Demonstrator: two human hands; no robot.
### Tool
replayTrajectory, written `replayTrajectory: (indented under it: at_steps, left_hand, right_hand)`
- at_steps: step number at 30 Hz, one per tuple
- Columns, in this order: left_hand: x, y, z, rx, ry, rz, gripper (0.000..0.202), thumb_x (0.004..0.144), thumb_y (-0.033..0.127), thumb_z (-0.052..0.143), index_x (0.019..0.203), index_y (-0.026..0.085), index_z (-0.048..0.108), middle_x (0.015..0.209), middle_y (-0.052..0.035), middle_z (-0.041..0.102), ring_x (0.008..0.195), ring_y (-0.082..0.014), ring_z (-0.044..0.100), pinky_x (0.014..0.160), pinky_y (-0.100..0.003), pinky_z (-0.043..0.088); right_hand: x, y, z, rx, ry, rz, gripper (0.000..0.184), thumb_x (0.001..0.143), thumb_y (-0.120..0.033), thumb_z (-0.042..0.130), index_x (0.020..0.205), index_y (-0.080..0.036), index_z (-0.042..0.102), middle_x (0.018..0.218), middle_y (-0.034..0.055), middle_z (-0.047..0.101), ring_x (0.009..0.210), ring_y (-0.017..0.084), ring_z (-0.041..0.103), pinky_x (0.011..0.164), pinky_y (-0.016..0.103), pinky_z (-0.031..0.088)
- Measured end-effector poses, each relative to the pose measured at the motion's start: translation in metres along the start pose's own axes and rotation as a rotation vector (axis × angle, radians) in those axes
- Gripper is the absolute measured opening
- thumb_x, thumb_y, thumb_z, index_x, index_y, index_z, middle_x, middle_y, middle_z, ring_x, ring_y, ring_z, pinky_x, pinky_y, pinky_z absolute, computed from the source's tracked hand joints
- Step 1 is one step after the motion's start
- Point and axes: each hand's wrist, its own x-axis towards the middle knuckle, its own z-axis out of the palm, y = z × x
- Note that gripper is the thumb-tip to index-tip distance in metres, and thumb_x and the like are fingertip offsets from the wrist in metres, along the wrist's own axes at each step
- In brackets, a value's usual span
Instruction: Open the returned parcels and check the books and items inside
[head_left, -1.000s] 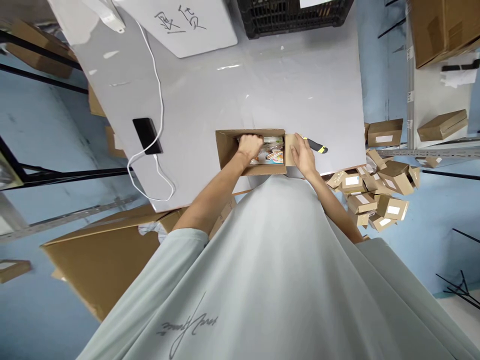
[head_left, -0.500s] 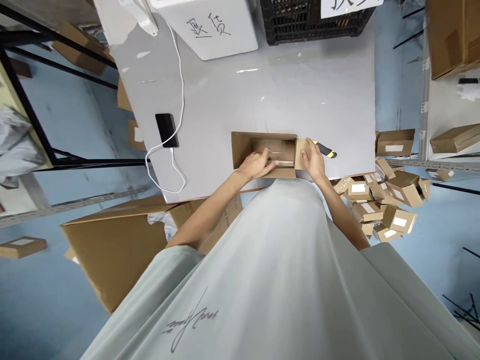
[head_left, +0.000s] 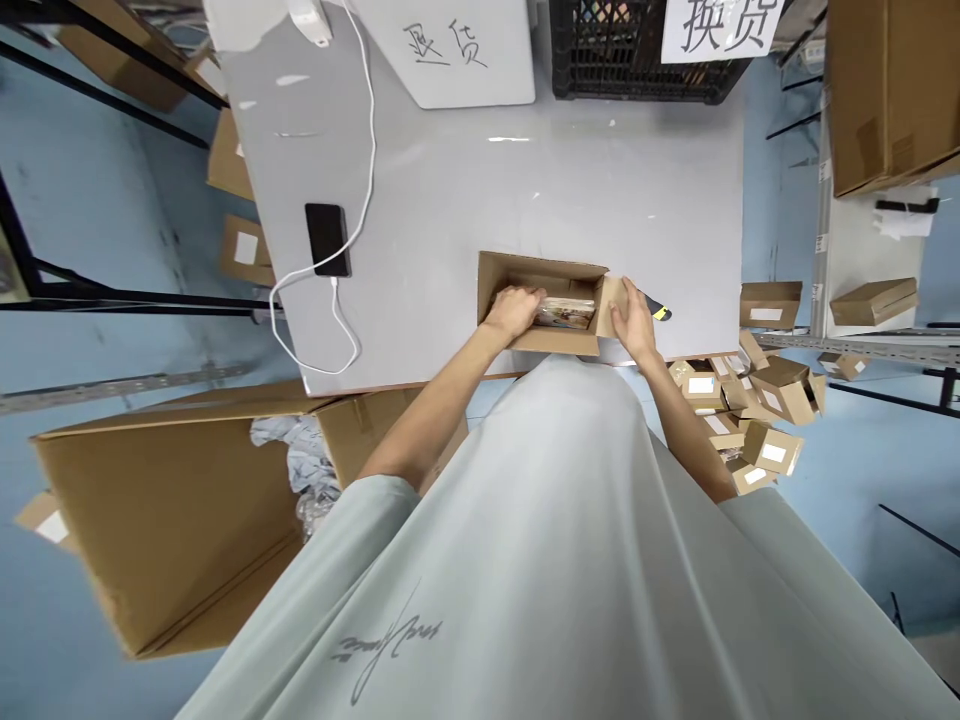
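Note:
A small open cardboard box [head_left: 541,262] stands at the table's near edge. My left hand [head_left: 515,313] reaches into it, closed around the left end of a flat packet [head_left: 566,313] with a printed, shiny face; its hidden fingertips lie inside the box. My right hand [head_left: 636,318] pinches the right flap [head_left: 610,305] between thumb and fingers. Just beyond that hand lies a black and yellow box cutter [head_left: 658,308], partly covered by it.
A phone [head_left: 328,240] with a white cable lies on the left of the table [head_left: 435,190]. A white bin [head_left: 465,60] and a black crate [head_left: 637,80] stand at the back. A large open carton [head_left: 172,520] is at lower left, and several small boxes [head_left: 750,410] are heaped at right.
My left hand has shifted left inside the box, and the packet's printed face now shows where only a pale edge did. My right hand stays at the flap. The view has shifted slightly.

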Motion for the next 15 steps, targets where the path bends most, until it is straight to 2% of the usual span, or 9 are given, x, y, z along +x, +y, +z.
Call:
replayTrajectory:
  at_steps: [4, 8, 12, 15]
  left_hand:
    - [-0.015, 0.007, -0.017, 0.002, 0.069, 0.056, 0.039, 0.102, 0.012, 0.055, 0.132, 0.018, 0.08, 0.13, -0.0213, 0.082, 0.126, -0.0381, 0.077, 0.109, -0.049, 0.058]
    - [-0.068, 0.001, -0.047, -0.141, 0.304, 0.05, 0.037, 0.1, 0.018, 0.061, 0.133, 0.022, 0.078, 0.131, -0.0145, 0.082, 0.127, -0.0354, 0.076, 0.11, -0.045, 0.06]
    - [-0.132, -0.033, -0.075, -0.499, 0.634, -0.139, 0.032, 0.105, 0.041, 0.07, 0.132, 0.023, 0.075, 0.122, -0.0054, 0.082, 0.117, -0.028, 0.077, 0.106, -0.036, 0.063]
    - [-0.159, -0.074, -0.077, -0.688, 0.9, -0.275, 0.042, 0.101, 0.053, 0.078, 0.127, 0.02, 0.073, 0.121, -0.007, 0.081, 0.12, -0.0275, 0.077, 0.11, -0.038, 0.063]
  right_hand:
    - [-0.003, -0.003, -0.003, -0.014, 0.018, -0.013, 0.07, 0.115, -0.055, 0.047, 0.177, -0.022, 0.042, 0.176, 0.0194, 0.055, 0.168, 0.035, 0.049, 0.142, 0.063, 0.039]
    - [-0.006, -0.005, -0.005, 0.03, 0.035, -0.017, 0.073, 0.112, -0.059, 0.053, 0.174, -0.022, 0.044, 0.176, 0.0209, 0.055, 0.168, 0.036, 0.048, 0.142, 0.063, 0.039]
    - [-0.009, -0.008, -0.003, 0.078, 0.079, 0.012, 0.079, 0.108, -0.062, 0.058, 0.172, -0.018, 0.046, 0.176, 0.0243, 0.054, 0.168, 0.037, 0.048, 0.142, 0.064, 0.037]
    - [-0.009, -0.01, -0.002, 0.108, 0.118, 0.021, 0.083, 0.104, -0.063, 0.062, 0.172, -0.017, 0.047, 0.176, 0.0244, 0.054, 0.168, 0.038, 0.048, 0.142, 0.065, 0.036]
